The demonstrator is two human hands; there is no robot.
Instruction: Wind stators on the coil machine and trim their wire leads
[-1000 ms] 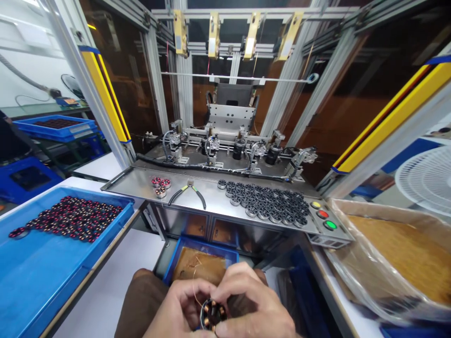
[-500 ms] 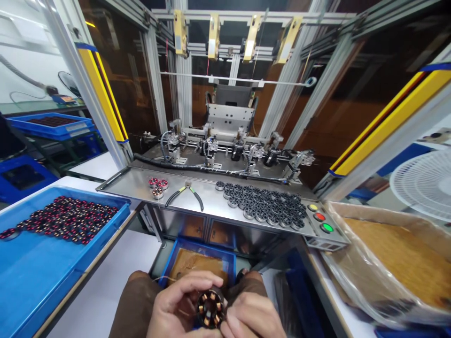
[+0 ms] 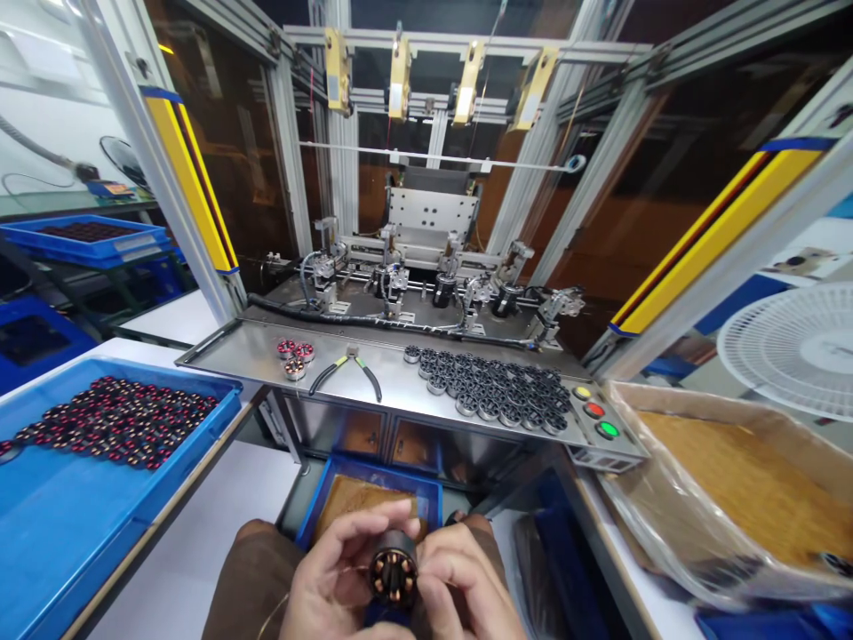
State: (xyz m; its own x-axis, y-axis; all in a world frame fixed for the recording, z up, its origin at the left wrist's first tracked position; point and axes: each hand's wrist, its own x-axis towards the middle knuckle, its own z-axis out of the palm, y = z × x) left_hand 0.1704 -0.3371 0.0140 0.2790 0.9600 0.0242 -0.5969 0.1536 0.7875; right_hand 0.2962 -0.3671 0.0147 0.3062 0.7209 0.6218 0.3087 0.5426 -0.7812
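Low in front of me, above my lap, my left hand (image 3: pixel 333 573) grips a round black motor stator (image 3: pixel 393 573) with copper windings facing up toward me. My right hand (image 3: pixel 463 582) touches its right side, thumb and fingers pinched at the rim; what lies between those fingertips is too small to make out. A thin copper wire (image 3: pixel 272 613) trails off below my left hand. On the metal shelf ahead lie a few wound stators (image 3: pixel 294 366), cutting pliers (image 3: pixel 352 363) with green-and-black handles spread, and many bare black stator cores (image 3: pixel 497 387).
A blue tray (image 3: pixel 133 507) of wound stators stands at left. Behind the shelf is a winding machine (image 3: pixel 433 218). Yellow, red and green buttons (image 3: pixel 595 410) sit at the shelf's right end, beside a plastic-lined box (image 3: pixel 659 507). A blue bin (image 3: pixel 320 502) is beneath the shelf.
The stator has tilted, so more of its black side wall shows. My right fingers have shifted along its rim. The wire now hangs lower left, and the camera view has moved slightly.
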